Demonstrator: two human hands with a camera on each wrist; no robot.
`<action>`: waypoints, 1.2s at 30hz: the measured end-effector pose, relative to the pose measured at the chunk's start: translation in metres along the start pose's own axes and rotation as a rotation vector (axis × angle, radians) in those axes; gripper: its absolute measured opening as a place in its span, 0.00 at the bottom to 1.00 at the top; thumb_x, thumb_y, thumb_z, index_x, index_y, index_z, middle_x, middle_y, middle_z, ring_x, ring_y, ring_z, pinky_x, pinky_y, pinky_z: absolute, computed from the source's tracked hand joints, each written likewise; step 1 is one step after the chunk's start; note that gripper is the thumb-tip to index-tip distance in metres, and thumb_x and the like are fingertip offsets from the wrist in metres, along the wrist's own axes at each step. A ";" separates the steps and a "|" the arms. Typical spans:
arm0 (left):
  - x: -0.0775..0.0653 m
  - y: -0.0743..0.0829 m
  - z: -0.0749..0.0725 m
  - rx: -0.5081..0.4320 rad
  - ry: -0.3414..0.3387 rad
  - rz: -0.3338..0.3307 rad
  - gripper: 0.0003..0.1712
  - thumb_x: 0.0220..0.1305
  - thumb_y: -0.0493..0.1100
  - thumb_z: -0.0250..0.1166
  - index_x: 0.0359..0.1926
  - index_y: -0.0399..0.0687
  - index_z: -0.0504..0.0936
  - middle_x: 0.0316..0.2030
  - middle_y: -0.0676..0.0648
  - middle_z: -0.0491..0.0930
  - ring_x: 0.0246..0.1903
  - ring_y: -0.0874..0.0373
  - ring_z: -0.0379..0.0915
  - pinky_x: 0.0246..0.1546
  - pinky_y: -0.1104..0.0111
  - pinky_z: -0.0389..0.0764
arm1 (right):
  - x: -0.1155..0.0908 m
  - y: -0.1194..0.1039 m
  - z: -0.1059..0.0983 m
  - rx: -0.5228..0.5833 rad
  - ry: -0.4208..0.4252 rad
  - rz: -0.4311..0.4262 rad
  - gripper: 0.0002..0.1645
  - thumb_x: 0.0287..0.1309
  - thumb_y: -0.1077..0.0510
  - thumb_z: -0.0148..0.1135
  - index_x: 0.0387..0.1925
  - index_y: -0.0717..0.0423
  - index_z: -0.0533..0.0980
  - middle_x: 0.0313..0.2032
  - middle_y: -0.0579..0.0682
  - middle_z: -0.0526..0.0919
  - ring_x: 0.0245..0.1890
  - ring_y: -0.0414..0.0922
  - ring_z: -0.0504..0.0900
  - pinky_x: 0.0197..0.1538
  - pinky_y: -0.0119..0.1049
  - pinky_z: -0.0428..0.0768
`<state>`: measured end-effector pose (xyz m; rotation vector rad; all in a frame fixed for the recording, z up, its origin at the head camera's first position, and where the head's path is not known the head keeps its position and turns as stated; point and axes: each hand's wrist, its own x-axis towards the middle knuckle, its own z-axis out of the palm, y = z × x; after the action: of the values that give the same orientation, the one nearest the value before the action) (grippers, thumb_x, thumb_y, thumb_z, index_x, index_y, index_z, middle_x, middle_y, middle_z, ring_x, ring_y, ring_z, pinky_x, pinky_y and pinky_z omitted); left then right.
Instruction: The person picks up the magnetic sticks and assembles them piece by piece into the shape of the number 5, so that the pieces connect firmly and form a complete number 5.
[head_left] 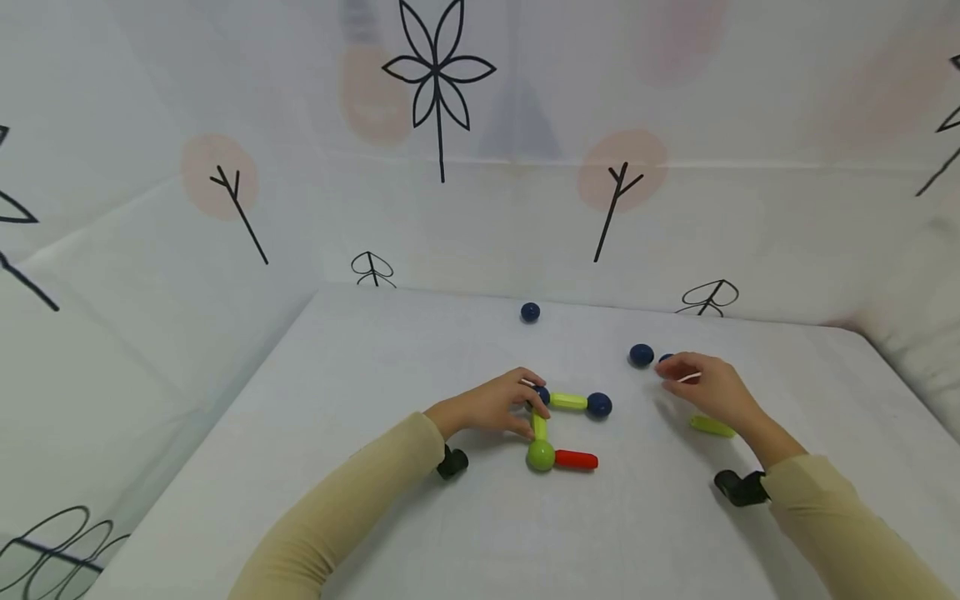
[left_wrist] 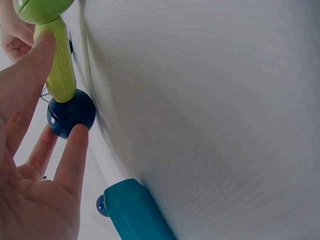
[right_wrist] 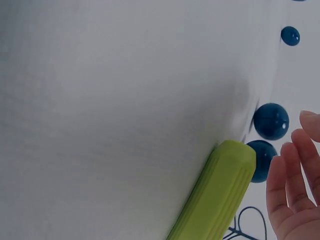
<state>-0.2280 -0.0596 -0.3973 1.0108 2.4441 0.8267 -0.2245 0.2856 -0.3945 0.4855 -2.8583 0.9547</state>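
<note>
In the head view, a ball-and-rod building toy lies mid-table: a green ball point(head_left: 540, 456) joins a red rod point(head_left: 576, 460) and a yellow-green rod point(head_left: 539, 427). That rod leads to a blue ball point(head_left: 542, 396), from which a second yellow-green rod point(head_left: 568, 402) runs to another blue ball point(head_left: 599, 406). My left hand point(head_left: 501, 404) holds the corner, thumb against the upright rod point(left_wrist: 61, 65) and fingertips on the blue ball point(left_wrist: 72, 112). My right hand point(head_left: 708, 385) hovers, fingers loosely bent, by a partly hidden blue ball point(head_left: 665, 358).
Beside the right hand are a loose blue ball point(head_left: 641, 356) and a loose yellow-green rod point(head_left: 711, 427). Farther back sits another blue ball point(head_left: 530, 312). A teal rod point(left_wrist: 137, 212) shows near the left hand in the left wrist view. Patterned white cloth point(head_left: 480, 225) stands behind the table.
</note>
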 end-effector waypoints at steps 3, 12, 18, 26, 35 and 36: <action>0.001 0.000 0.000 0.001 -0.003 -0.004 0.17 0.58 0.38 0.74 0.50 0.46 0.86 0.68 0.45 0.62 0.66 0.53 0.62 0.63 0.73 0.66 | 0.002 0.002 0.000 0.002 0.007 0.019 0.15 0.61 0.69 0.63 0.50 0.69 0.78 0.47 0.66 0.82 0.48 0.62 0.79 0.50 0.53 0.80; 0.001 0.001 -0.001 0.000 0.000 -0.014 0.17 0.58 0.38 0.74 0.50 0.46 0.86 0.68 0.45 0.62 0.67 0.53 0.61 0.64 0.72 0.66 | 0.007 0.008 -0.003 0.020 0.043 0.063 0.18 0.60 0.68 0.65 0.51 0.71 0.77 0.48 0.69 0.80 0.49 0.64 0.78 0.50 0.57 0.79; 0.001 0.002 0.000 0.015 -0.005 -0.029 0.17 0.59 0.39 0.74 0.50 0.47 0.86 0.69 0.46 0.62 0.67 0.53 0.61 0.65 0.71 0.65 | 0.013 0.009 -0.003 0.030 0.044 0.096 0.19 0.61 0.68 0.63 0.53 0.72 0.76 0.50 0.71 0.77 0.50 0.65 0.76 0.51 0.59 0.77; 0.002 0.000 0.001 0.005 -0.005 -0.018 0.17 0.58 0.38 0.74 0.50 0.47 0.86 0.68 0.46 0.62 0.67 0.53 0.61 0.64 0.73 0.66 | 0.019 0.015 -0.006 0.001 0.029 0.135 0.22 0.61 0.66 0.64 0.55 0.72 0.74 0.53 0.73 0.72 0.52 0.69 0.72 0.51 0.62 0.75; 0.002 0.001 0.000 0.002 -0.006 -0.008 0.17 0.58 0.38 0.74 0.50 0.46 0.86 0.68 0.45 0.63 0.66 0.53 0.61 0.63 0.73 0.66 | 0.023 0.022 -0.009 -0.005 -0.020 0.182 0.23 0.60 0.66 0.63 0.55 0.74 0.73 0.52 0.74 0.71 0.52 0.70 0.71 0.51 0.62 0.74; 0.002 0.001 0.000 0.002 -0.006 -0.008 0.17 0.58 0.38 0.74 0.50 0.46 0.86 0.68 0.45 0.63 0.66 0.53 0.61 0.63 0.73 0.66 | 0.023 0.022 -0.009 -0.003 -0.028 0.190 0.23 0.60 0.66 0.63 0.55 0.74 0.73 0.52 0.74 0.71 0.52 0.70 0.72 0.51 0.62 0.74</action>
<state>-0.2289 -0.0576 -0.3970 1.0028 2.4431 0.8178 -0.2537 0.3010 -0.3952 0.2320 -2.9727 0.9774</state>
